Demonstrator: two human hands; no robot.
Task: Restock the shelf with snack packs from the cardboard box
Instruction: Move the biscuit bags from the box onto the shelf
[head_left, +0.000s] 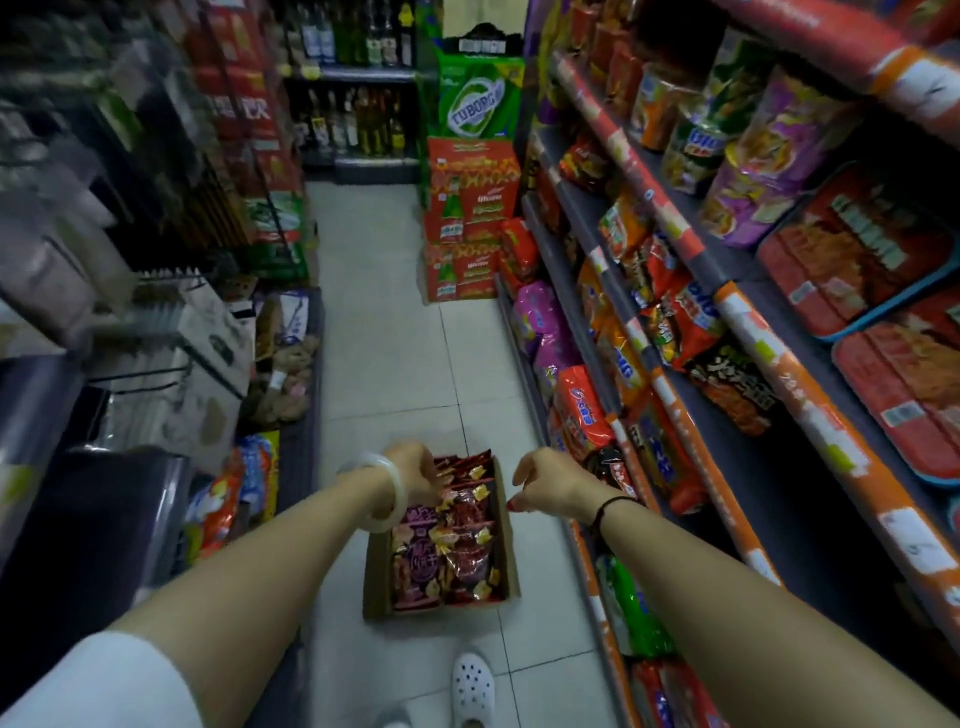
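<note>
- Cardboard box (377, 571): plain brown corrugated, open top, rectangular, sitting on the pale tiled floor (395, 364) just beside the bottom of the shelf (810, 400) on my right. Its long axis runs away from me down the aisle.
- Snack packs (467, 551): glossy crinkled foil, standing on edge in two rows along the box, purple on the left and red on the right. The print is too blurred to read.
- Left hand (415, 473): fingers curled down onto the pack tops at the far end. I can't tell whether it's a pinch or just contact. Smooth pale bangle (390, 493) on that wrist.
- Right hand (550, 488): over the box's far right corner, fingers loosely curled, holding nothing.
- Only readable label: "TUBORG" on the green carton (478, 101) at the aisle end.
</note>
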